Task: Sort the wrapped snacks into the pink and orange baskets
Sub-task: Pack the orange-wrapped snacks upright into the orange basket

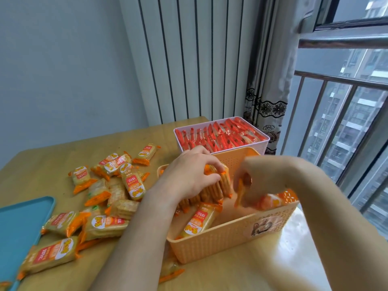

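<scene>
A row of snacks stands on edge inside the orange basket, and the left hand curls over it, gripping the top. The right hand, also in the basket, pinches one blurred snack by its wrapper. Just behind, the pink basket is packed with red snacks. Loose snacks lie scattered on the counter, near a blue tray.

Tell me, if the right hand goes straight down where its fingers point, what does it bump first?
Probably the floor of the orange basket, beside the standing packets the left hand holds. The right hand pinches a packet; depth is unclear.
</scene>
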`<state>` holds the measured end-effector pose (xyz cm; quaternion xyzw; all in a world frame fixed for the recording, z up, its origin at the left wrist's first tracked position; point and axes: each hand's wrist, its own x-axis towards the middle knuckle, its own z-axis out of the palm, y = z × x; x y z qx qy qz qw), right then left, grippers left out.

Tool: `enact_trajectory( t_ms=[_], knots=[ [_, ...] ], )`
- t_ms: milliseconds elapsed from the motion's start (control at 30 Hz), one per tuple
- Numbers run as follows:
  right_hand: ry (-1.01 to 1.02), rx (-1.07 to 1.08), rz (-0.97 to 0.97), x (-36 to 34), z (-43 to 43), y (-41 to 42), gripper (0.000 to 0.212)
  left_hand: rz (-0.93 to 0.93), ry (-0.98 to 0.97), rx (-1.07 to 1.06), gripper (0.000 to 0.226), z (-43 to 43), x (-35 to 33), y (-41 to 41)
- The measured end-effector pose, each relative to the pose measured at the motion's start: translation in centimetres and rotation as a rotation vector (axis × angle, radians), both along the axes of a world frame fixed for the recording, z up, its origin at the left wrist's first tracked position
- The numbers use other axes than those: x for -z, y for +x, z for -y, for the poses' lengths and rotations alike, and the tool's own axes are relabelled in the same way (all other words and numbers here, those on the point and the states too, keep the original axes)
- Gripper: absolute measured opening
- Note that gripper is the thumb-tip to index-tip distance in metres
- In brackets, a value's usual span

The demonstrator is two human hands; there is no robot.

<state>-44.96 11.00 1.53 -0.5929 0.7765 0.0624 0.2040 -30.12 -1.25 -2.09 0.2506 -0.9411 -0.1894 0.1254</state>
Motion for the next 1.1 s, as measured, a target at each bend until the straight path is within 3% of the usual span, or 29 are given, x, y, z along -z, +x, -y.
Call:
enact_trajectory(
  t_ms=[133, 200, 467, 633, 767, 833, 1000, 1100],
  knots=[
    [-0.358, 0.067, -0.050, -1.5, 0.1, -1.9, 0.036, 0.000, 0.001, -0.003, 0.017, -0.2, -0.2, 0.1],
    [-0.439, 0.085, -0.059, -1.4, 0.8, -2.3, 0.035, 0.002, -0.003, 0.003, 0.019, -0.2, -0.2, 0.1],
    [-0.408, 0.079, -0.039, 0.0, 2.7, -2.3, 0.051, -0.013, 0.028, -0.031, 0.021, -0.1, -0.4, 0.2],
    [-0.435, 0.086, 0.029, 0.0, 2.8, -2.0, 0.049, -0.038, -0.008, -0.028, 0.032, -0.9, -1.4, 0.8],
    [-0.460, 0.070, -0.002, -0.5, 2.4, -1.6, 0.045, -0.101, -0.040, -0.023, 0.016, -2.0, -3.7, 1.6],
    [-0.485, 0.084, -0.039, -0.9, 2.1, -1.6, 0.038, -0.007, -0.086, -0.020, 0.010, -3.2, -4.6, 1.3],
    [-0.558, 0.113, -0.066, -1.4, 1.6, -2.0, 0.031, 0.565, -0.260, 0.026, 0.015, -6.4, -2.3, -0.4],
    [-0.575, 0.086, -0.042, -1.6, 1.4, -1.8, 0.027, 0.669, -0.312, 0.026, 0.017, -6.9, -1.9, -0.5]
  ],
)
